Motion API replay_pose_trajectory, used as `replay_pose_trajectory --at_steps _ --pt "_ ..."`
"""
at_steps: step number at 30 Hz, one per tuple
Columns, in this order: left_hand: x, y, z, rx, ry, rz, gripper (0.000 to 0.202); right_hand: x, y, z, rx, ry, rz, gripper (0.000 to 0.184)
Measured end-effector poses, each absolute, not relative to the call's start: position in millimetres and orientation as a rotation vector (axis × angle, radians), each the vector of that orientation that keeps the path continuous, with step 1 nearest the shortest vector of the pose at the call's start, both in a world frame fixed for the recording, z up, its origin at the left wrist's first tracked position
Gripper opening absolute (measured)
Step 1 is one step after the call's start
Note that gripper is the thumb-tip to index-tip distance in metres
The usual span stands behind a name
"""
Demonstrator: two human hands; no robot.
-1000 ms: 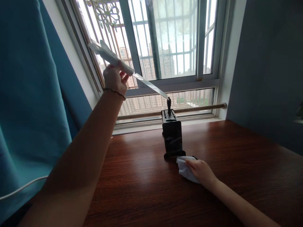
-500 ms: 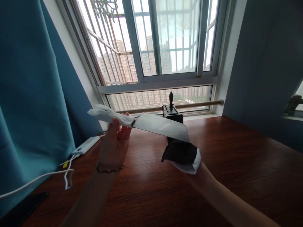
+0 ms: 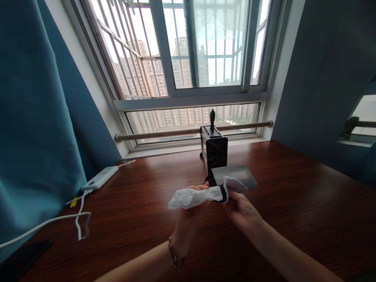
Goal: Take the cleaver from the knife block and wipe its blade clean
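Cleaver (image 3: 238,174) in left hand (image 3: 186,219), cloth (image 3: 235,183), right hand (image 3: 242,211)

Head cam looks fwd/down, close over table (image 3: 293,219), facing window (image 3: 205,47).

Wooden table (image 3: 293,219): knife block (image 3: 216,150), power bank (image 3: 100,178), white cable (image 3: 58,221).

We hold a broad steel cleaver (image 3: 235,175) level just before the black knife block (image 3: 216,150), handle wrapped in white tissue (image 3: 194,197), a white cloth (image 3: 233,183) against its blade.
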State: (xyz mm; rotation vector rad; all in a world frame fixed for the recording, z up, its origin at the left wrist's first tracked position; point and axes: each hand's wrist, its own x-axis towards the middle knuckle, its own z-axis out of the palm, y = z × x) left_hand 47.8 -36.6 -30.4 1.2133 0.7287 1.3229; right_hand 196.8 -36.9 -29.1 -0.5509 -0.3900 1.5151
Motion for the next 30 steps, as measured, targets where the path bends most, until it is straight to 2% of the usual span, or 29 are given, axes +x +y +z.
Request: replay_pose_trajectory --at_steps 3,7,11,13,19,30 --pt "35 -24 -47 1.206 0.815 1.132 0.045 213 -28 -40 -0.606 -0.28 1.481 0.023" --pt "21 0 -57 1.111 0.799 0.71 0.045 229 -20 -49 -0.585 -0.421 1.473 0.028" --pt "25 13 -58 1.092 0.689 0.315 0.071 228 -21 -66 -0.62 -0.599 1.515 0.03" --pt "32 14 -57 1.139 0.63 0.179 0.067 224 -25 -74 -0.625 -0.619 1.55 0.03" --pt "47 17 -54 1.239 0.607 -0.037 0.034 220 -31 -78 -0.721 -0.537 1.6 0.032" --pt "34 9 -53 1.19 0.65 -0.023 0.034 271 7 -75 -0.854 -0.514 1.404 0.029"
